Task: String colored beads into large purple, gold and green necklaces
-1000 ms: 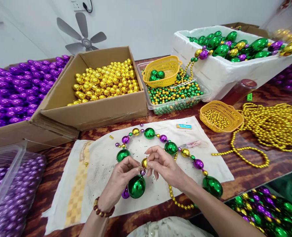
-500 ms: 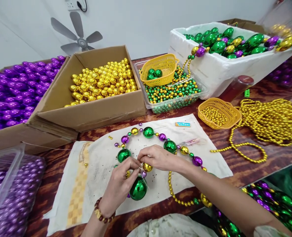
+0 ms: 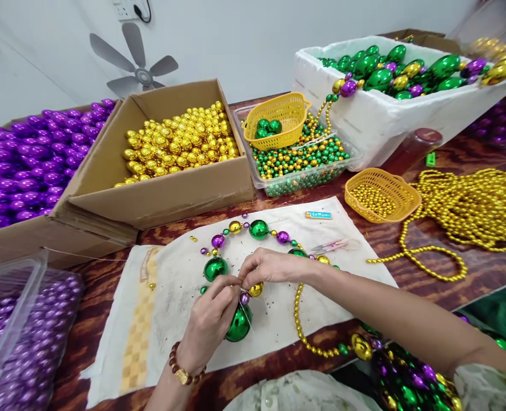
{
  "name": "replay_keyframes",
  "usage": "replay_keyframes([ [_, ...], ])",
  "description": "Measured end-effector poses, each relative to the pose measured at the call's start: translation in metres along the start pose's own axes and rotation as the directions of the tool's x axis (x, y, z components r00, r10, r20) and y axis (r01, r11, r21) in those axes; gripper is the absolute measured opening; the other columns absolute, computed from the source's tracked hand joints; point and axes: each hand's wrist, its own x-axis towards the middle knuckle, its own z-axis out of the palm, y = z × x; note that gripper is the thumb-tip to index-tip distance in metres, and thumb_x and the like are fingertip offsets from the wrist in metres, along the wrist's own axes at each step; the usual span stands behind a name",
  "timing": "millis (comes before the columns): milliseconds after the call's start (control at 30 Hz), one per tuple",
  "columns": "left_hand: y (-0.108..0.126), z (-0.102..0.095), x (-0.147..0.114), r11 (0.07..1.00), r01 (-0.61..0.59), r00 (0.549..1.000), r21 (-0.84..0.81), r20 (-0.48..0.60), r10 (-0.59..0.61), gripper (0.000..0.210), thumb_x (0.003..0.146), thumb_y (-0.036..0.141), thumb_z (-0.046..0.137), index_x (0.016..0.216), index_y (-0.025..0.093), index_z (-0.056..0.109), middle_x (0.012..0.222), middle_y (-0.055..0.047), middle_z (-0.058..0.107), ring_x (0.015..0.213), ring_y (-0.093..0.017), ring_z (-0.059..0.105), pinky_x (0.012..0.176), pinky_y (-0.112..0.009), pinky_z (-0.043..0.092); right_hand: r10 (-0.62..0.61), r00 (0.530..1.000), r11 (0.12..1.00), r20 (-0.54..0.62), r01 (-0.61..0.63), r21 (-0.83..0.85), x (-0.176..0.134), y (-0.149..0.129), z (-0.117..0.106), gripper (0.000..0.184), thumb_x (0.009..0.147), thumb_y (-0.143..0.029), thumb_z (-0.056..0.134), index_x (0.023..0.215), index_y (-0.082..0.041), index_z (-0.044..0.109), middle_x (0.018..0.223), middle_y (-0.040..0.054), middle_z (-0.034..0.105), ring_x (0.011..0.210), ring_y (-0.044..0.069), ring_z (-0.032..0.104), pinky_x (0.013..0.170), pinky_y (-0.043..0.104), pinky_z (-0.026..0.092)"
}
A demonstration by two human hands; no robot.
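Observation:
My left hand (image 3: 216, 305) and my right hand (image 3: 265, 268) meet over the white cloth, fingertips pinched together on a thin white string (image 3: 245, 308). Just under the fingers hang a small purple bead (image 3: 244, 298) and a gold bead (image 3: 256, 289). A big green ball (image 3: 238, 324) lies against my left hand, partly covered by it. Round the hands curves a strand of green, gold and purple beads, with a green ball (image 3: 216, 269) on its left side and another green ball (image 3: 259, 229) at the top. My right forearm hides part of this strand.
Scissors (image 3: 330, 246) and a small blue-labelled packet (image 3: 318, 215) lie on the cloth (image 3: 176, 342). Behind stand a carton (image 3: 184, 185) of gold beads, a clear tub (image 3: 261, 184) and a white foam box (image 3: 347, 131). At right are a yellow basket (image 3: 407, 208) and gold bead strings (image 3: 471, 205).
Both hands stay pinched on the string and have drawn closer together at the fingertips. My right forearm has swung up a little, covering more of the strand's right side.

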Motion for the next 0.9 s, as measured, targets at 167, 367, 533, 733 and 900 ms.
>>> replay_keyframes([
  [167,-0.001,-0.002,-0.001,0.999,-0.032,0.999,0.024,0.011,0.031,0.019,0.083,0.013,0.059,0.089,0.026,0.072,0.102,-0.008,0.067,0.089,-0.02,0.063,0.08,-0.027,0.047,0.052,0.997,0.991,0.052,-0.058,0.124,0.001,-0.002,-0.002,0.009,0.064,-0.015,0.065,0.066,-0.019,0.073,0.058,-0.0038,0.065,0.059,0.011,0.056,0.063,0.023,0.044],
  [367,-0.006,-0.002,-0.001,0.955,-0.228,0.974,0.192,0.036,0.225,0.022,0.087,0.007,0.052,0.096,0.022,0.065,0.104,-0.007,0.064,0.092,-0.015,0.064,0.081,-0.025,0.05,0.087,0.992,0.985,0.097,-0.1,0.144,0.003,0.0,-0.006,0.009,0.059,-0.021,0.075,0.066,-0.016,0.072,0.06,-0.0032,0.065,0.062,0.01,0.056,0.063,0.022,0.043],
  [533,-0.007,-0.002,-0.001,0.911,-0.312,0.948,0.269,0.028,0.317,0.022,0.086,0.001,0.053,0.098,0.019,0.058,0.104,-0.007,0.062,0.093,-0.012,0.063,0.082,-0.023,0.051,0.082,0.994,0.99,0.079,-0.09,0.111,0.004,-0.001,-0.009,0.005,0.063,-0.014,0.066,0.068,-0.014,0.068,0.064,-0.0023,0.064,0.063,0.009,0.054,0.061,0.02,0.04],
  [733,-0.006,0.0,-0.002,0.918,-0.29,0.952,0.27,-0.021,0.307,0.022,0.085,0.0,0.054,0.096,0.019,0.058,0.1,-0.006,0.063,0.09,-0.012,0.063,0.08,-0.023,0.051,-0.055,0.991,0.977,-0.125,0.027,-0.214,-0.007,-0.008,-0.017,0.012,0.074,-0.023,0.061,0.081,-0.016,0.068,0.066,-0.0031,0.059,0.058,0.008,0.046,0.051,0.019,0.032],
  [900,-0.004,0.001,0.001,0.903,-0.321,0.94,0.286,-0.023,0.341,0.025,0.084,-0.002,0.055,0.099,0.018,0.058,0.102,-0.006,0.063,0.091,-0.012,0.063,0.082,-0.023,0.051,-0.115,0.993,0.963,0.02,0.116,-0.242,-0.01,-0.016,-0.013,0.017,0.077,-0.018,0.059,0.088,-0.015,0.072,0.08,-0.0001,0.066,0.074,0.01,0.055,0.066,0.019,0.04],
])
